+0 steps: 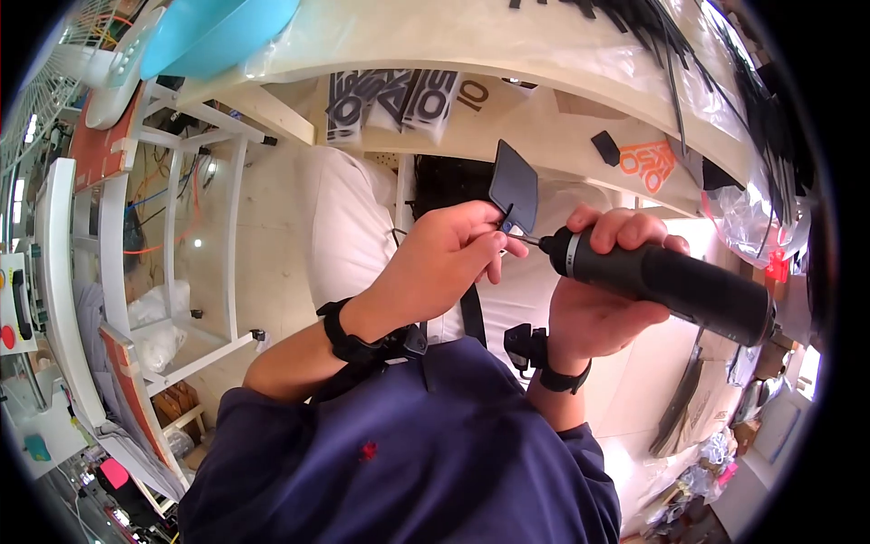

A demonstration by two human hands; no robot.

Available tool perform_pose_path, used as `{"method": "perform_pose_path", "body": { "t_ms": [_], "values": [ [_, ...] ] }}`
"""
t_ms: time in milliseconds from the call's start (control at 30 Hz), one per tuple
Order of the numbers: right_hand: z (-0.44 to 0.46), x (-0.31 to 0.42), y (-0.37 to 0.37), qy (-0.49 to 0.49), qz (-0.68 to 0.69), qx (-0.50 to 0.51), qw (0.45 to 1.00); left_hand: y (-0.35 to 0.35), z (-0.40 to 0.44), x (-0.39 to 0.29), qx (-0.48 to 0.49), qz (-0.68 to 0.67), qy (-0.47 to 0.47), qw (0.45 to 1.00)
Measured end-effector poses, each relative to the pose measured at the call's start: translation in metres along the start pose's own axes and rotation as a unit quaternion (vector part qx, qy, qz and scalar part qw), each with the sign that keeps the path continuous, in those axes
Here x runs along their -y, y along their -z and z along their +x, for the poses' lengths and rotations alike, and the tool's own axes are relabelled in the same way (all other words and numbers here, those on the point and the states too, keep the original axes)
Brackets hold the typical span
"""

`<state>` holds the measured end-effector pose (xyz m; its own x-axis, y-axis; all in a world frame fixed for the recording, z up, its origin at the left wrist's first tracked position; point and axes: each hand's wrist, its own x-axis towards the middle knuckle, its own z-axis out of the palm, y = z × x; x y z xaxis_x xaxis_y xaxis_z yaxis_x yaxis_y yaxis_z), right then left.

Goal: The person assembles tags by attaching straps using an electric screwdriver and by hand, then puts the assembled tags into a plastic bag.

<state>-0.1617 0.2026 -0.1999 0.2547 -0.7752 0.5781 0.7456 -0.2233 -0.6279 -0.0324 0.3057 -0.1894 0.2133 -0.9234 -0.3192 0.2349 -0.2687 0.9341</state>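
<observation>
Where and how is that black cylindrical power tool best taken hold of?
Probably around the thick front half of the barrel of the black power tool, coming from the wearer's side as the right hand does: palm on the near side, fingers over the far side. The round, straight body suits a wrap, and this leaves the thin shaft free, pointing towards the left hand.

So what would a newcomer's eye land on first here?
Probably the bulky black tool in the right grip, its thin tip pointing at the fingers of the left grip, which holds a dark plate. Next, the bright blue basin at the upper left, and the orange lettering on the shelf at the upper right.
</observation>
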Motion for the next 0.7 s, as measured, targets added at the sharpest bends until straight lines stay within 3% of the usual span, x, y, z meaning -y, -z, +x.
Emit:
{"method": "perform_pose_path", "body": {
  "t_ms": [267,700],
  "values": [
    [-0.003,-0.002,0.001,0.003,-0.032,0.012,0.999,-0.006,-0.003,0.003,-0.022,-0.025,-0.025,0.999],
    [-0.008,-0.008,-0.008,0.019,-0.057,0.051,0.997,-0.004,-0.006,0.006,-0.054,0.042,-0.038,0.997]
  ]
}}
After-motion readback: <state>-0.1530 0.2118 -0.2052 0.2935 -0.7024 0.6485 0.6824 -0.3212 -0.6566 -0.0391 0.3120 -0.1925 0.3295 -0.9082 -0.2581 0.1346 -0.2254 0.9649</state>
